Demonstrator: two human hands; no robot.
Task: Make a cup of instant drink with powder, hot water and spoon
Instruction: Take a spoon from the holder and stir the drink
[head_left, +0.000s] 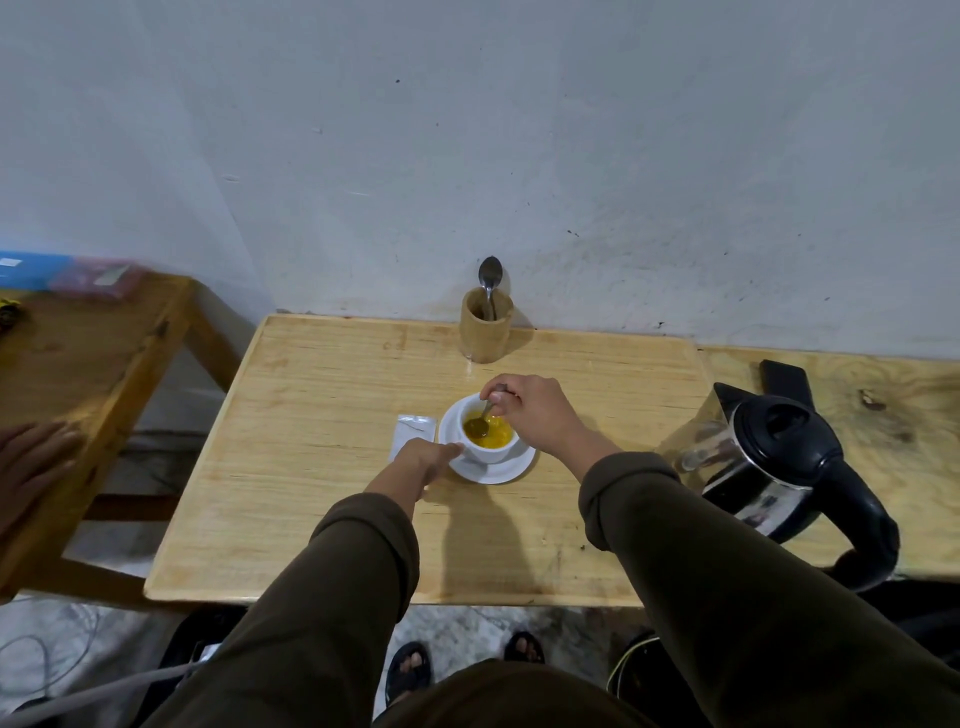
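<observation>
While the cup (488, 439) sits between both hands, yellow drink inside
Right hand (530, 415) pinches the spoon (485, 413) in it; left hand (423, 460), curled closed, touches the saucer (493, 470) edge on the bench (322, 467).

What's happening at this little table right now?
A person is stirring a yellow drink in a white cup on a saucer. The right hand holds the spoon in the liquid; the left hand steadies the cup's near side. An opened sachet lies left of the saucer, and the kettle stands to the right.
</observation>
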